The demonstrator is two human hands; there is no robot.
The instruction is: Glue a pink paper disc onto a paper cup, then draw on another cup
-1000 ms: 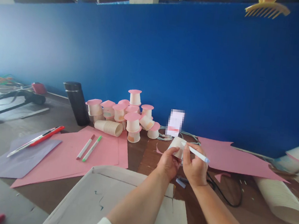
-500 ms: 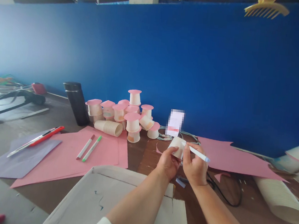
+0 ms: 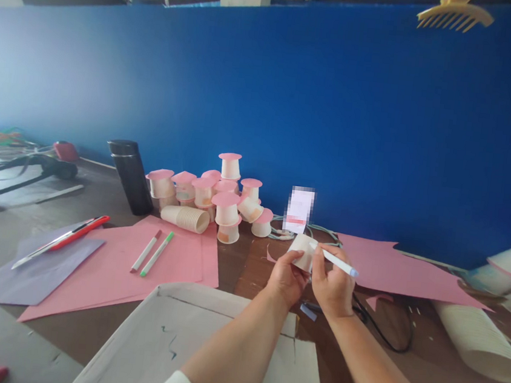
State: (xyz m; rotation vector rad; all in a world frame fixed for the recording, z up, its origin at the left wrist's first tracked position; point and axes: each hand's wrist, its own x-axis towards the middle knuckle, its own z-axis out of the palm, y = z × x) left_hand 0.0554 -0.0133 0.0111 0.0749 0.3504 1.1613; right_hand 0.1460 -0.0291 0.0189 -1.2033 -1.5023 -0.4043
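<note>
A white paper cup [image 3: 300, 252] is held up over the brown table by my left hand [image 3: 289, 278], whose fingers wrap round its lower part. In my right hand [image 3: 332, 288] is a white marker [image 3: 338, 262] with a light blue end, pinched between thumb and fingers. Its tip end meets the side of the cup; any mark there is too small to make out. Below my hands lies a small blue-grey pen cap [image 3: 308, 311]. Left of them, white cups topped with pink paper discs [image 3: 228, 200] stand piled against the blue wall.
Pink sheets [image 3: 115, 262] at left carry two markers [image 3: 152, 254]; a red-handled cutter [image 3: 78, 235] lies on purple paper [image 3: 45, 279]. A black flask [image 3: 130, 175] stands behind. Nested cups [image 3: 479, 343], a pink sheet [image 3: 405, 271] and a black cable [image 3: 386, 342] lie right. White board [image 3: 139, 341] sits in front.
Almost nothing differs. The marker and my right hand have shifted very slightly against the cup; my left hand keeps its grip and the table things are the same.
</note>
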